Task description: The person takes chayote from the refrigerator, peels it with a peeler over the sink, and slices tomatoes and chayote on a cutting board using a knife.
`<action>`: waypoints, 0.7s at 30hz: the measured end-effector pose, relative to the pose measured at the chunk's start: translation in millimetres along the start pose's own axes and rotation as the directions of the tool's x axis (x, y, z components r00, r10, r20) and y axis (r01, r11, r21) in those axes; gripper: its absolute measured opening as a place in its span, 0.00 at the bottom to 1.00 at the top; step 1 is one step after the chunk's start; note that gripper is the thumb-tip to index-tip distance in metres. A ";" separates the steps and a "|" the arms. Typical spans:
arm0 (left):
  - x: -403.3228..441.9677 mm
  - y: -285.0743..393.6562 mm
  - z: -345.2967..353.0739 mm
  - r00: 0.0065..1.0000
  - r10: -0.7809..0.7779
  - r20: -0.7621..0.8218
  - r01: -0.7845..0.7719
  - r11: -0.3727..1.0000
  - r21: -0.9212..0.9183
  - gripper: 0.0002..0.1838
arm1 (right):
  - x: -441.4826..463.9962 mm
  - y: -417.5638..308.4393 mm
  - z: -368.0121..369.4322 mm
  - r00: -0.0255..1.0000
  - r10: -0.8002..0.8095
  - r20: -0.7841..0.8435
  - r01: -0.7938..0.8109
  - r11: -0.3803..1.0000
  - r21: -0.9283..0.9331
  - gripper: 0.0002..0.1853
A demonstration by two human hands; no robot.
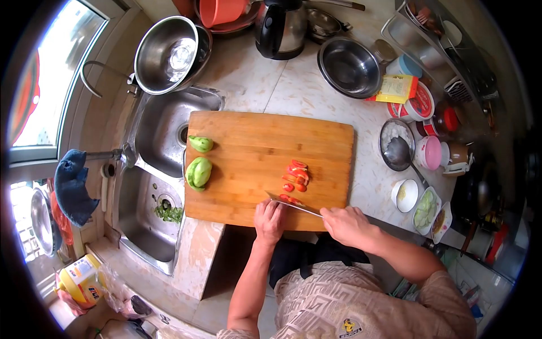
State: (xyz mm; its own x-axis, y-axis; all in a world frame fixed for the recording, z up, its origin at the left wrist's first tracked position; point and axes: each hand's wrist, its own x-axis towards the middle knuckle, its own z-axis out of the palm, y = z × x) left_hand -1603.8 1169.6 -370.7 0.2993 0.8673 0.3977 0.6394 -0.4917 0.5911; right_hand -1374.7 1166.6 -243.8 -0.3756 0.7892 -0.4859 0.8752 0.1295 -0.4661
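A wooden cutting board (254, 147) lies on the counter, partly over the sink's edge. My right hand (347, 225) is closed round the handle of a kitchen knife (302, 209), its blade pointing left across the board's near edge. Beside the blade's tip, my left hand (270, 220) has its fingers curled and pressed together on the board; what is under them is hidden. Red slices, apparently tomato (297, 174), lie in a small heap beyond the blade, with more red pieces (290, 199) right against it. Two pale green peeled vegetables (198, 173) rest at the board's left side.
To the left is a double steel sink (149, 133), with green peelings (168, 213) in its near basin. Steel bowls (167, 55) and a kettle (280, 31) stand behind. Along the right are a bowl with a ladle (397, 151), small dishes (426, 210) and tubs (419, 101).
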 end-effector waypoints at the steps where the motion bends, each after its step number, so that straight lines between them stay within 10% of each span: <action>1: 0.3 1.9 -0.4 1.000 -0.003 -0.004 0.003 1.000 -0.011 0.16 | 5.6 0.2 4.1 1.000 -0.011 -0.006 0.011 1.000 0.017 0.07; 9: 30.6 20.6 11.1 0.973 -0.177 -0.149 0.135 0.957 -0.255 0.19 | -5.6 15.4 4.4 0.958 0.009 -0.286 0.025 0.993 0.114 0.07; 14: 21.0 64.0 -54.8 0.815 -0.285 -0.504 0.252 0.958 -0.135 0.15 | -8.7 19.3 8.9 0.936 -0.056 -0.347 0.099 0.989 0.108 0.16; 21: 65.6 59.5 -25.0 0.977 -0.190 -0.092 0.205 0.956 0.207 0.07 | -12.3 30.8 -22.8 0.926 -0.304 -0.225 0.253 0.940 -0.227 0.21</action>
State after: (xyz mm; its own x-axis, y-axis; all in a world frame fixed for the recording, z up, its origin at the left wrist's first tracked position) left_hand -1563.8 1195.3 -291.9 0.1059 0.9340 0.3413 0.8199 -0.2762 0.5015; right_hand -1336.1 1174.5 -235.3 -0.5448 0.8264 -0.1421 0.7971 0.4578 -0.3937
